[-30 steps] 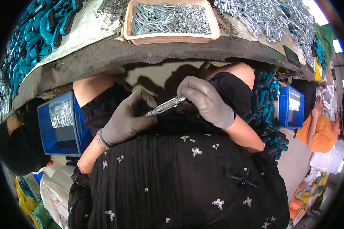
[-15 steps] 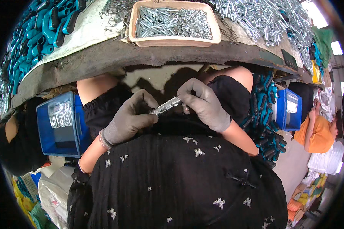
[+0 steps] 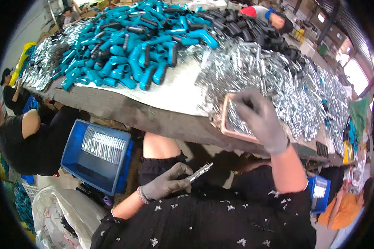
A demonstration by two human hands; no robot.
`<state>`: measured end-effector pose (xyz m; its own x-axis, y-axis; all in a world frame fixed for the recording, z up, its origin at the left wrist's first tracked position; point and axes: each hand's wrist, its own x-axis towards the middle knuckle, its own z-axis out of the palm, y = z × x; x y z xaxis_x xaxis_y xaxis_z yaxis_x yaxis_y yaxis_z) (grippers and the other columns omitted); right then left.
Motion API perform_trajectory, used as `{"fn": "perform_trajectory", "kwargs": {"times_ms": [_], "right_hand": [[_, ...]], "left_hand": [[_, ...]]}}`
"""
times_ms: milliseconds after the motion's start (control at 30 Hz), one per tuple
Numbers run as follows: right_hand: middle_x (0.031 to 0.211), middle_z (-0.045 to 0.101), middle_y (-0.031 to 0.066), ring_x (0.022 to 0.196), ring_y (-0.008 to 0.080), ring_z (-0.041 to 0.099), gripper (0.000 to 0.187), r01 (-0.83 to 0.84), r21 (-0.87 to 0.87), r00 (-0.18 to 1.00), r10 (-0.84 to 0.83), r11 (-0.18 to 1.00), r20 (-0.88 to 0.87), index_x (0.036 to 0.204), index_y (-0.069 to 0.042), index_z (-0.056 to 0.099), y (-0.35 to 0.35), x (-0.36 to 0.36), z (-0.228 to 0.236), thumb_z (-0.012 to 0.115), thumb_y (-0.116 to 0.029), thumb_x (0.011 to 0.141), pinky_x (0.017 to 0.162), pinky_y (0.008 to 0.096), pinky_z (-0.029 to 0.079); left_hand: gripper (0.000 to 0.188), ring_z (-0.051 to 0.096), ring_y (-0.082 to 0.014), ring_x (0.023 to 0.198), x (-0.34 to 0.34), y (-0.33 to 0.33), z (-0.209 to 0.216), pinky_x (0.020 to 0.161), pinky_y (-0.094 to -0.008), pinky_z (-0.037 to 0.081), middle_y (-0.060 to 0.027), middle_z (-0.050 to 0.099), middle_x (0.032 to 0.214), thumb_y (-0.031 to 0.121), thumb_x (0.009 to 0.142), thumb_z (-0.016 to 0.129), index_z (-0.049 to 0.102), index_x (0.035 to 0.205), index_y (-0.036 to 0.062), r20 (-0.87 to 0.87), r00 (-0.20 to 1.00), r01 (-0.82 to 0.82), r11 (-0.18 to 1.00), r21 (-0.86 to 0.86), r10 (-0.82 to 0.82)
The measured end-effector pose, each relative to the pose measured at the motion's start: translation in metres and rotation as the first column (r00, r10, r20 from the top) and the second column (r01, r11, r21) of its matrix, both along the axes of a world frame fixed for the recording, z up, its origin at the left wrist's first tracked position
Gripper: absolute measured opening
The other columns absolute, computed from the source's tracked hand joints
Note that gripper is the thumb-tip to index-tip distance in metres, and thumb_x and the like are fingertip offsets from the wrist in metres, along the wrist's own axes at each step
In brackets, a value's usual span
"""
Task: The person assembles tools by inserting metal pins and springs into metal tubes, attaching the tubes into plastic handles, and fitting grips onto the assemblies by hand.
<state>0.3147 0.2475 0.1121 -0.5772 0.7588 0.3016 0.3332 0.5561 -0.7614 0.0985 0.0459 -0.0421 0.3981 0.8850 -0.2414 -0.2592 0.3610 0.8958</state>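
Bolt (image 3: 200, 171) pinched in my left hand (image 3: 167, 184), half assembled I judge; right hand (image 3: 259, 120) spread, digging tray (image 3: 226, 124) for next piece.

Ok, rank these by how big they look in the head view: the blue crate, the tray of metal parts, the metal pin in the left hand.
1. Blue crate.
2. Tray of metal parts, partly covered by the right hand, so its full extent is unsure.
3. Metal pin in the left hand, clearly smallest.

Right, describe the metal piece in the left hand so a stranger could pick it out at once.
Start at the long table heaped with teal grips, then drop below its edge to the gloved left hand over the lap. The metal piece is a slim silver rod pinched there, alone, apart from the loose piles above.
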Motion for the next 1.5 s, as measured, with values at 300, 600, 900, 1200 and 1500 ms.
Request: {"fn": "perform_trajectory", "kwargs": {"times_ms": [300,600,900,1200,1500], "right_hand": [[0.131,0.061,0.0207,0.123,0.0371,0.057,0.049,-0.251,0.319,0.88,0.077,0.914,0.469,0.134,-0.007,0.053,0.173,-0.26,-0.028,0.063,-0.03,0.092,0.104,0.0451,0.045],[0.099,0.069,0.0178,0.093,0.024,0.066,0.044,-0.179,0.138,0.978,0.16,0.974,0.137,0.116,-0.002,0.066,0.175,-0.208,0.016,0.07,-0.025,0.079,0.084,0.0354,0.052],[0.1,0.068,0.0076,0.092,0.0138,0.066,0.036,0.325,-0.017,0.914,-0.319,0.946,-0.249,0.12,0.003,0.059,0.024,0.089,0.036,0.065,-0.022,0.096,0.082,0.03,0.054],[0.112,0.063,0.0171,0.102,0.0267,0.059,0.047,0.363,0.166,0.924,-0.377,0.917,0.058,0.126,0.004,0.055,-0.001,0.134,-0.083,0.07,-0.025,0.092,0.092,0.0395,0.046],[0.111,0.065,0.0094,0.097,0.0141,0.059,0.039,0.034,-0.33,0.999,-0.028,0.943,0.022,0.128,0.004,0.061,-0.085,0.187,-0.068,0.065,-0.018,0.096,0.089,0.0291,0.047]], "left_hand": [[0.017,0.054,-0.0077,0.082,-0.055,-0.011,-0.008,0.073,-0.0236,0.046,-0.0013,0.055,0.099,0.01,0.096,0.062,0.054,0.11,0.0032,0.034,0.95,-0.305,0.948,-0.095,0.309],[0.016,0.053,-0.0094,0.081,-0.067,-0.001,-0.008,0.072,-0.025,0.045,-0.0023,0.056,0.094,0.004,0.094,0.061,0.053,0.108,0.0022,0.124,0.958,-0.25,0.965,-0.078,0.258],[0.018,0.051,-0.0084,0.086,-0.017,0.012,-0.006,0.075,-0.023,0.041,-0.0027,0.057,0.1,0.003,0.09,0.058,0.055,0.108,0.0013,0.036,0.992,-0.118,0.991,-0.058,0.121],[0.019,0.058,-0.0152,0.059,0.053,0.033,0.037,0.054,-0.0252,0.045,-0.0114,0.065,0.079,0.008,0.09,0.054,0.05,0.108,0.0045,0.021,0.999,-0.043,0.998,-0.044,0.044],[0.01,0.057,-0.0149,0.05,0.074,0.041,0.045,0.04,-0.0215,0.04,-0.0129,0.064,0.071,0.018,0.093,0.051,0.052,0.094,0.0081,0.11,0.986,-0.088,0.955,-0.284,0.124]]}}
